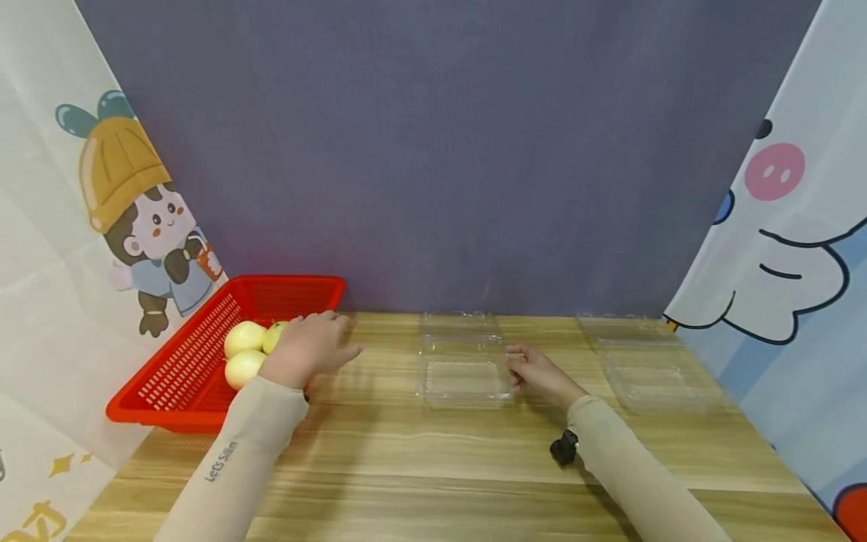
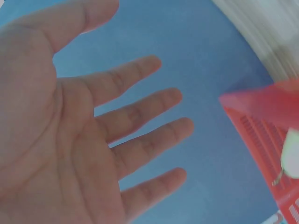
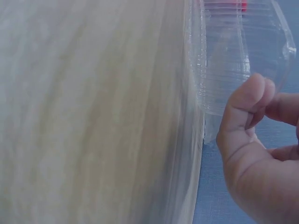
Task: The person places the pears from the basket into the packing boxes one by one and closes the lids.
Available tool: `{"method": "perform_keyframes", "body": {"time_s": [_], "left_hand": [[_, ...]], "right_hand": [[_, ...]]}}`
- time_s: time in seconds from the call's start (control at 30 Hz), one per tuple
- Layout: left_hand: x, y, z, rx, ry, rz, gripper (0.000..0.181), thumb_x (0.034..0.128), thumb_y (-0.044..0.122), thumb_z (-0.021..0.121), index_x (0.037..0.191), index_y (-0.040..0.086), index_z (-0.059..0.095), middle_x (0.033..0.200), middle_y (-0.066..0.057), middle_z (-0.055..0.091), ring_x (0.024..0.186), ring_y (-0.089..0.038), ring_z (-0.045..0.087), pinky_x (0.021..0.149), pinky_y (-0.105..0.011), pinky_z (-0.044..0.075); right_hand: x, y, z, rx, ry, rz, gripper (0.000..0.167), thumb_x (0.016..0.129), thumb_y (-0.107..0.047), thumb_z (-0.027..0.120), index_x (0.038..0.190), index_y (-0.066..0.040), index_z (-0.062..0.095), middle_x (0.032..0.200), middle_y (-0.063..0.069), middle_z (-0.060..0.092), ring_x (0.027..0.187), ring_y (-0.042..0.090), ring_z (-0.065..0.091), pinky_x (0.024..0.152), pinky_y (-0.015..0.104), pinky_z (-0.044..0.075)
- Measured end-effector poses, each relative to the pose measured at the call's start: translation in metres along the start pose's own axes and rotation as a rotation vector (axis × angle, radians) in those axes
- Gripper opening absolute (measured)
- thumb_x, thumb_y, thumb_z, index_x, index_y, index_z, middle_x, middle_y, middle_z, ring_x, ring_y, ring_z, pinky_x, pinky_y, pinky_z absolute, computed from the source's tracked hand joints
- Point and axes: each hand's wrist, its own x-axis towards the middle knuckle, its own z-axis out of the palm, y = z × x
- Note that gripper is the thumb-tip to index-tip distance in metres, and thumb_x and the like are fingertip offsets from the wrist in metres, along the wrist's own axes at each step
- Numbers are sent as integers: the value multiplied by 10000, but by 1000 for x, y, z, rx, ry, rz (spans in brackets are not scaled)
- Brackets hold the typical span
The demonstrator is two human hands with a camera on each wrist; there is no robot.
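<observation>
Palm down, my left hand [image 1: 308, 348] hovers by the right side of a red slotted plastic basket [image 1: 291, 279], its fingers spread and holding nothing. Inside the basket lie round pale-yellow fruits [image 1: 244, 339], partly hidden behind that hand; one fruit [image 2: 291, 154] with a thin stem shows in the left wrist view. My right hand [image 1: 542, 375] pinches the right edge of a clear plastic clamshell box [image 1: 463, 396] between thumb and curled fingers. The box rests on the table with its lid [image 1: 459, 325] folded back. No fruit shows inside it.
A second clear clamshell box [image 1: 653, 380], lid also folded back, stands at the right on the wooden table [image 1: 433, 467]. A dark grey-blue cloth [image 1: 447, 150] rises behind the table. Printed curtains hang at both sides.
</observation>
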Motion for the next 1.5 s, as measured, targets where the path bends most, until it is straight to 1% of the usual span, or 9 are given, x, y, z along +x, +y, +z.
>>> {"method": "perform_keyframes", "body": {"time_s": [0.13,0.27,0.47,0.67,0.77,0.93,1.1,1.27,1.5], "left_hand": [[-4,-8,-4,27,-10,-14,580,950,432,616,1362,24,594,1350,-225,567,1190,-433,563,1001,-606,425],[-7,-19,-6,16,-41,-32,580,957,423,619,1381,31,573,1358,-215,573,1198,-404,567,953,-603,459],[-10,-38,-4,-31,-85,-78,554,950,394,624,1378,46,582,1324,-207,608,1163,-403,585,891,-641,470],[-17,-55,-2,-84,-121,-100,495,901,334,702,1306,57,635,1207,-191,670,985,-351,641,742,-530,541],[-21,-61,-4,-124,-139,-121,478,876,310,736,1281,70,651,1212,-197,662,986,-370,618,792,-566,526],[-25,-70,-6,-146,-175,-155,421,828,275,776,1212,123,694,1146,-185,671,945,-398,583,786,-616,497],[-23,-77,-4,-119,-207,-146,331,794,242,815,1104,151,741,1109,-164,684,888,-334,592,720,-553,521],[-22,-80,-2,-145,-251,-173,396,751,190,847,1127,130,738,1127,-175,675,849,-300,583,680,-487,539],[-18,-82,6,-199,-311,-195,469,709,170,876,1145,106,716,1100,-159,653,854,-314,555,617,-414,539]], "right_hand": [[-1,0,-1,4,-1,1,518,1081,-129,428,1506,95,232,797,45,450,689,141,462,634,295,493],[-1,0,-1,10,-1,-1,522,1077,-124,435,1500,105,231,795,48,465,690,135,476,628,287,500],[-1,0,-2,8,9,3,519,1076,-122,438,1503,98,241,808,60,472,692,142,480,631,294,499],[-1,1,-3,5,4,16,511,1083,-132,426,1510,78,243,804,61,463,690,156,463,641,320,496],[-1,1,-4,4,-4,14,514,1085,-143,423,1512,75,239,788,54,458,682,158,451,635,327,487],[-1,-1,-4,-5,0,12,519,1084,-152,431,1512,75,244,780,50,460,674,157,453,636,330,489],[-2,-3,-4,-19,2,10,538,1082,-181,455,1509,76,252,786,49,463,678,156,457,641,327,495],[-2,-3,-3,-22,6,12,530,1082,-173,451,1507,76,254,788,49,459,678,154,454,641,324,490],[-1,-1,-3,-33,13,7,525,1082,-171,453,1500,83,262,779,50,468,677,155,459,636,325,494]]}}
